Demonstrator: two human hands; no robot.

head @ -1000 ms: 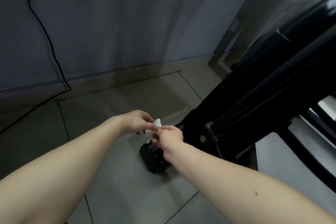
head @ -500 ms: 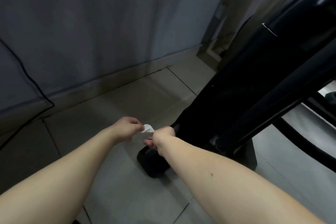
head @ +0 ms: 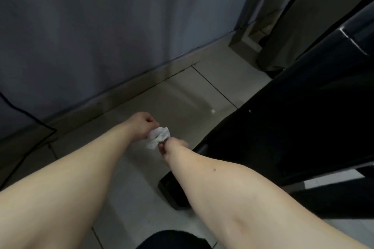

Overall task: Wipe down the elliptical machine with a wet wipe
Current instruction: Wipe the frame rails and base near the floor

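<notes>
A small white wet wipe (head: 158, 137) hangs crumpled between both hands above the tiled floor. My left hand (head: 144, 125) grips its upper left part with curled fingers. My right hand (head: 172, 146) pinches its lower right edge; most of that hand is hidden behind my own wrist. The black elliptical machine (head: 293, 119) fills the right side, its frame rising diagonally to the upper right. Its black foot (head: 172, 192) rests on the floor just below my right forearm.
A grey wall (head: 101, 26) with a beige skirting board runs behind the hands. A thin black cable (head: 26, 115) hangs down the wall at the left. A door frame and curtain (head: 283, 16) stand at the upper right. A dark shape (head: 172, 240) sits at the bottom edge.
The wipe has opened out from a small folded bit into a wider crumpled sheet as the hands pulled apart. The view has tilted, with the machine's foot now lower in the frame.
</notes>
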